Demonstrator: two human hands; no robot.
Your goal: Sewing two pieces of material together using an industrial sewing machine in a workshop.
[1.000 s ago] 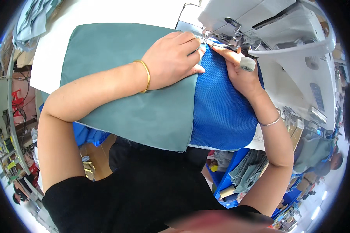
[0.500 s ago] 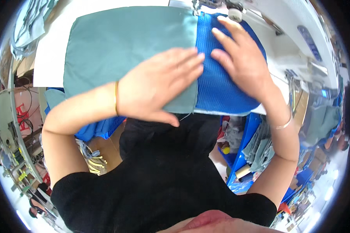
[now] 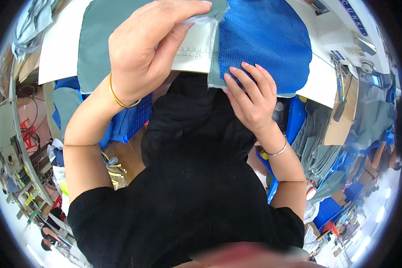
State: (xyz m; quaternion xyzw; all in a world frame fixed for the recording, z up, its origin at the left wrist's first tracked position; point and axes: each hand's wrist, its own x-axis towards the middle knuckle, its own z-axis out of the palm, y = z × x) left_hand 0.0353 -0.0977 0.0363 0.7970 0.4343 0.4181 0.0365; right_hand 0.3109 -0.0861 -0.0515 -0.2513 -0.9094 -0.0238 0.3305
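Observation:
A grey-green fabric panel [image 3: 94, 40] lies on the white table, joined to a blue mesh fabric piece [image 3: 265, 40] on its right. My left hand [image 3: 140, 51] is raised above the green panel, thumb and fingers pinching its lifted edge near the seam. The fold bares a printed ruler scale [image 3: 190, 54] on the table. At the near edge of the blue mesh, my right hand [image 3: 254, 100] has its fingers on top and its thumb at the edge, gripping the corner by the seam. A narrow green strip shows along the mesh's left side.
White sewing machine parts [image 3: 344, 33] stand at the right. Hand tools [image 3: 340, 91] lie by the table's right edge, above a cardboard piece [image 3: 344, 120]. Stacked green fabric pieces [image 3: 315, 138] hang lower right, beside a blue bin [image 3: 295, 118]. More cloth [image 3: 33, 31] hangs at upper left.
The joined fabric has come toward me, off the machine's needle area. My left hand has gone from lying flat to lifting the green edge; my right hand has moved down to the mesh's near edge.

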